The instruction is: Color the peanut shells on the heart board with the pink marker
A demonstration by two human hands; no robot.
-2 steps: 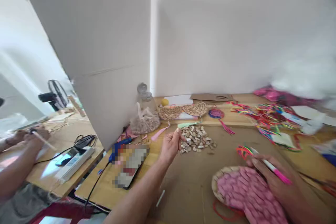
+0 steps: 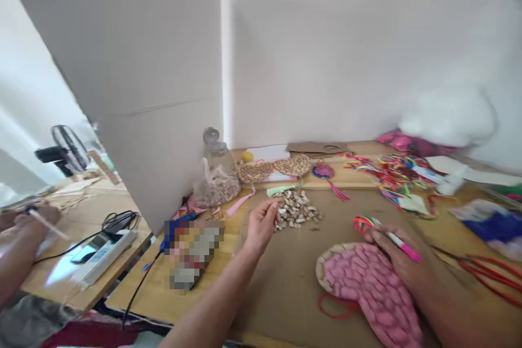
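My left hand [image 2: 263,223] is closed, thumb and fingertips pressed together, at the left edge of a pile of small pale, brown-edged pieces [image 2: 299,209]; anything in the pinch is too small to make out. My right hand [image 2: 393,250] is closed around a white marker pen with a bright pink end [image 2: 402,243]. A multicoloured bundle [image 2: 362,224] shows at its fingertips. Below that hand lies a lobed piece [image 2: 367,277] covered in pink pebble-like bits, with a tan rim at its upper left. A red cord [image 2: 336,310] loops beside it. Brown cardboard [image 2: 285,293] lies underneath.
A bag of pieces [image 2: 216,187], a tan lobed piece [image 2: 293,166] and a round tasselled ornament [image 2: 323,171] stand behind. Colourful cords [image 2: 402,171] and scissors [image 2: 481,269] are on the right. At left are a partly blurred-out phone [image 2: 199,255], a power strip [image 2: 104,261] and another person's arm [image 2: 24,250].
My view has turned slightly right, so the scene sits further left and the scissors show more. My left hand's thumb and fingertips are drawn closer together beside the pile.
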